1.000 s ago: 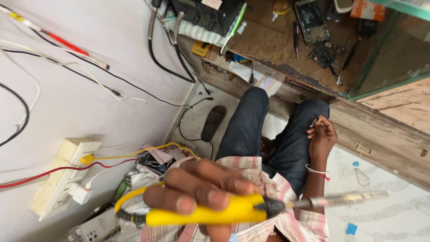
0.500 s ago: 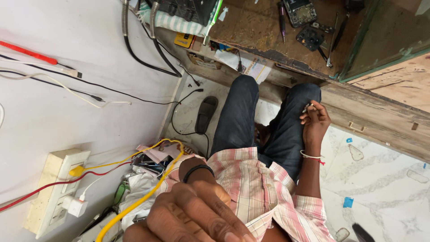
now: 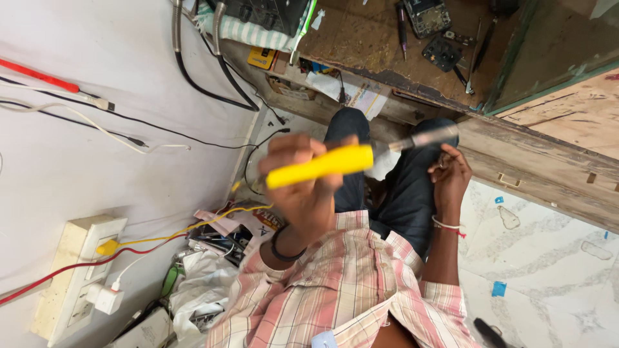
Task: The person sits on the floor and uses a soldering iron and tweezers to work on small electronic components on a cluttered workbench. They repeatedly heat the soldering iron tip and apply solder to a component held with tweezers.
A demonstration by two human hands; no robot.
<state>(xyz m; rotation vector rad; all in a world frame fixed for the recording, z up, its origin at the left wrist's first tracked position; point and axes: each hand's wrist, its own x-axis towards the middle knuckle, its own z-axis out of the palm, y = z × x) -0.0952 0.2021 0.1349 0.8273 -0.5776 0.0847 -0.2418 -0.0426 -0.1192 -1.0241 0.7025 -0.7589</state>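
head view: left hand (image 3: 303,187) grips yellow soldering iron (image 3: 335,164); right hand (image 3: 449,177) on knee.

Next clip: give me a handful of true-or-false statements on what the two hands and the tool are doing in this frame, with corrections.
1. The left hand grips a yellow-handled soldering iron. True.
2. The iron's metal tip points toward the wall socket. False: it points away from the wall socket, toward the wooden workbench.
3. The right hand rests on the knee of the dark trousers. True.
4. The right hand holds a phone. False: nothing shows in it.
5. A yellow cord runs toward the wall socket. True.
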